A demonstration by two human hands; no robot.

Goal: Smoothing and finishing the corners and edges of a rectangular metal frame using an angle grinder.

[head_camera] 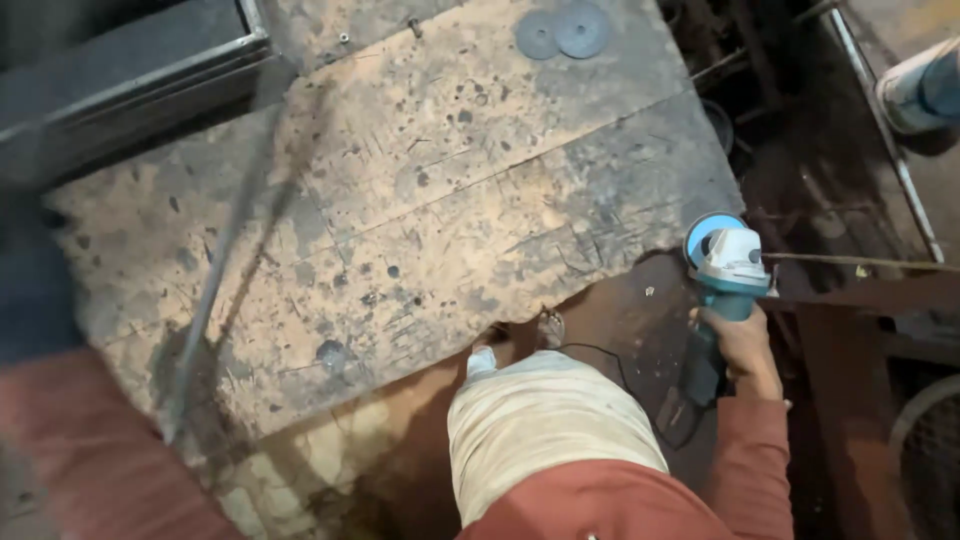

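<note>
Rust-red sleeve cloth fills the bottom edge, and pale, grimy trousers cover a bent knee (545,430) just above it. Right of the knee the right hand (742,345) has its grip closed firmly round the teal body of an angle grinder (720,300). The tool hangs just off the right edge of the surface, over the dark floor. Its long axis runs nearly upright in the view, tilted a little; the black tail end (683,412) points back toward the person, and the grey-white gear head with its round blue-rimmed disc guard (712,232) points away. A thin black cord (600,352) curls from the tail toward the knee.

The left hand is hidden; only a blurred red sleeve (80,450) shows at lower left, so its grip cannot be told. A long, thin metal rod (225,260), blurred, slants from there up across the surface.

The surface (450,200) is thick, worn board, tan with black scorch spots, scratches and a ragged near edge. At its far edge lie two flat grey round discs (562,32), overlapping. Beyond, at upper left, runs a dark steel frame (130,90).
</note>
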